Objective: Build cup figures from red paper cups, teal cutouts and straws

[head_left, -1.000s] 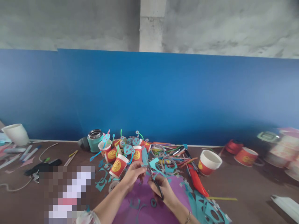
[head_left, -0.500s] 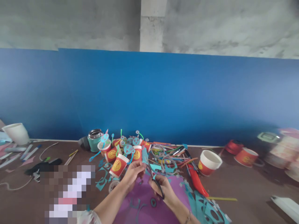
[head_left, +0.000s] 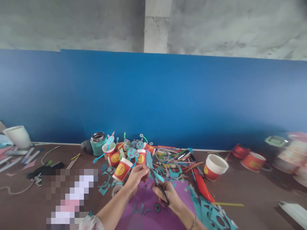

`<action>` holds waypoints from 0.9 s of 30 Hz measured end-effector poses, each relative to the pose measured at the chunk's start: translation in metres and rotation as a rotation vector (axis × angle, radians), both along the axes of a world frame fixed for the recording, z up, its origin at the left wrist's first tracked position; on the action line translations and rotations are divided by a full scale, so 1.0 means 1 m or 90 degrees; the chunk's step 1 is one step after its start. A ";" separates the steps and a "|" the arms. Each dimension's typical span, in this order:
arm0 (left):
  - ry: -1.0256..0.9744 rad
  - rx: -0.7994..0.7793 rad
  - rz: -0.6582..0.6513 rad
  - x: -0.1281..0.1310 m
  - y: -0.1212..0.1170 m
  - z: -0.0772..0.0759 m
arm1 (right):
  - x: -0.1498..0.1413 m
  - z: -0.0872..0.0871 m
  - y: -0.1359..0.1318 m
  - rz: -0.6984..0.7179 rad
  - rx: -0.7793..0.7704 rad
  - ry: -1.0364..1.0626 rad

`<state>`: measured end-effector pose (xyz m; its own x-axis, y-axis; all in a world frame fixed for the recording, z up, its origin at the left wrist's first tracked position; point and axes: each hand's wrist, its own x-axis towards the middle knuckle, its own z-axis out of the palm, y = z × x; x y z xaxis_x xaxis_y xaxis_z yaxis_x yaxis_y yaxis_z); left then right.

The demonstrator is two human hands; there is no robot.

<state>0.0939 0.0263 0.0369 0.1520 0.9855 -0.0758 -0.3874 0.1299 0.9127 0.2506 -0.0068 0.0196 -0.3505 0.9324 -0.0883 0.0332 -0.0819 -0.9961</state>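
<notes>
My right hand (head_left: 168, 195) grips black-handled scissors (head_left: 159, 187) whose blades point up and left into a piece of teal paper (head_left: 157, 175). My left hand (head_left: 136, 176) pinches that teal paper from the left, fingers closed on it. Both hands hover over a purple sheet (head_left: 146, 207) on the brown table (head_left: 251, 195). Just beyond my left hand stand red paper cups (head_left: 121, 169) with yellow emblems and teal paper faces on straws.
Teal paper offcuts (head_left: 213, 217) lie right of the purple sheet. Straws and pens (head_left: 177, 158) pile behind. A white-lined red cup (head_left: 214, 166) sits right, a teal jar (head_left: 98, 143) left, a white cup (head_left: 17, 136) far left. A blue wall panel (head_left: 153, 95) backs the table.
The scissors and my right hand have shifted slightly down and right along the teal paper. My left hand stays pinched on the paper almost in place.
</notes>
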 end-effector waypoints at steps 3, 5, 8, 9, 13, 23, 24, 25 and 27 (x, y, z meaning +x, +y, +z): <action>0.000 -0.001 -0.003 0.000 0.001 -0.001 | 0.000 0.000 -0.001 -0.001 0.001 -0.007; -0.002 -0.002 -0.001 0.000 0.002 -0.002 | 0.000 0.001 -0.001 -0.004 0.001 -0.016; -0.003 -0.005 0.009 0.000 0.003 -0.003 | -0.001 0.002 -0.001 -0.017 0.009 -0.026; -0.003 -0.007 0.012 0.000 0.003 -0.004 | -0.002 0.002 -0.001 -0.022 0.010 -0.029; 0.003 -0.012 0.014 -0.001 0.004 -0.005 | -0.002 0.003 -0.001 -0.027 0.004 -0.037; 0.004 -0.014 0.026 0.000 0.005 -0.005 | -0.004 0.000 -0.001 -0.037 0.005 -0.034; 0.003 -0.015 0.025 0.000 0.005 -0.005 | -0.005 0.001 -0.002 -0.037 0.007 -0.034; 0.002 -0.017 0.024 0.000 0.005 -0.005 | -0.005 0.001 -0.002 -0.038 0.009 -0.035; 0.000 -0.019 0.025 0.001 0.004 -0.005 | -0.005 0.002 -0.002 -0.040 0.011 -0.039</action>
<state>0.0944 0.0306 0.0317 0.1139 0.9879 -0.1053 -0.3927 0.1421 0.9086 0.2452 -0.0084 0.0215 -0.2853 0.9541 -0.0912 0.0891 -0.0683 -0.9937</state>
